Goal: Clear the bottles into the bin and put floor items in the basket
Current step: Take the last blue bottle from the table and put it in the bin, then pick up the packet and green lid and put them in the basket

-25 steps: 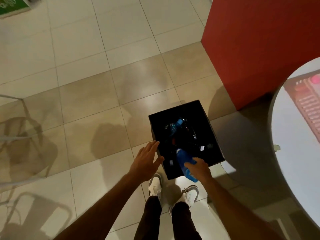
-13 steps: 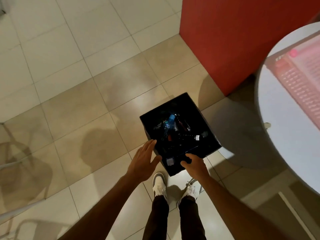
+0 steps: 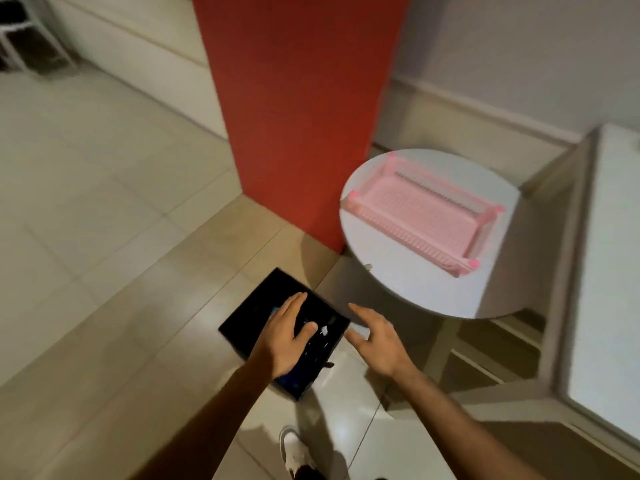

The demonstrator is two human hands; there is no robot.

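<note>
Head view, looking down. Nearest: a white shoe (image 3: 294, 452) on the tiled floor (image 3: 104, 271), w/ two bare forearms reaching fwd. Left hand (image 3: 282, 336) hangs over the black bin (image 3: 249, 313), fingers straight, grip released, holding nothing; whether it touches the bin can't be told. Right hand (image 3: 375, 341) is just right of the bin, above the floor, fingers spread and relaxed, grip released too, also empty.

The bin sits on the floor just in front of the shoe; its inside is dark and blurred, w/ small white and blue glints that may be bottles, not clear enough to count.

Beyond, right: a round white table (image 3: 398, 282) carrying a pink slatted basket (image 3: 420, 216), which looks empty. Behind the bin stands a red wall panel (image 3: 294, 116). No loose items show on the floor in this view.

Judgement: bottle step looks done or nearly so. To do it well, check nothing sticks out over the bin rim, then turn to find floor items and carry them to the basket on the table.
</note>
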